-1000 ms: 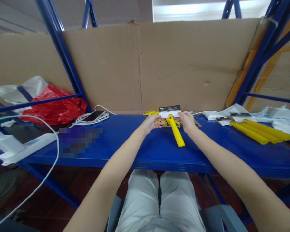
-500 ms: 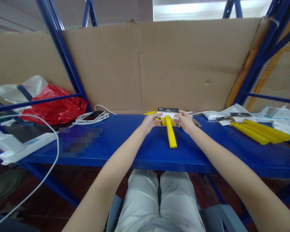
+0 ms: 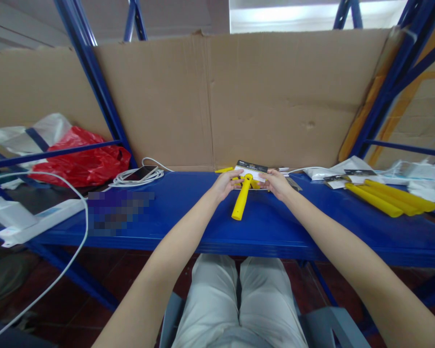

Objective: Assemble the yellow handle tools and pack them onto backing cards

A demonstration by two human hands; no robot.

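A yellow-handled tool [image 3: 242, 199] with a black-and-white card [image 3: 252, 169] at its head is held above the back part of the blue table [image 3: 188, 217]. Its handle points down toward me and slants a little to the left. My left hand [image 3: 225, 184] grips the left side of the head and card, fingers closed on it. On the right side, my right hand [image 3: 275, 183] holds the same tool with closed fingers. Beneath and behind the hands lie more yellow pieces [image 3: 224, 170], partly hidden.
Several yellow-handled tools [image 3: 391, 197] lie at the right, beside white plastic packaging [image 3: 329, 170]. At the left are a coiled white cable [image 3: 137, 178], a power strip [image 3: 47, 220] and a red bag [image 3: 83, 157]. Cardboard [image 3: 275, 96] stands behind the table.
The held tool has turned, so the end of its handle has swung left and the card now tilts down to the right. Both hands still hold it in nearly the same place.
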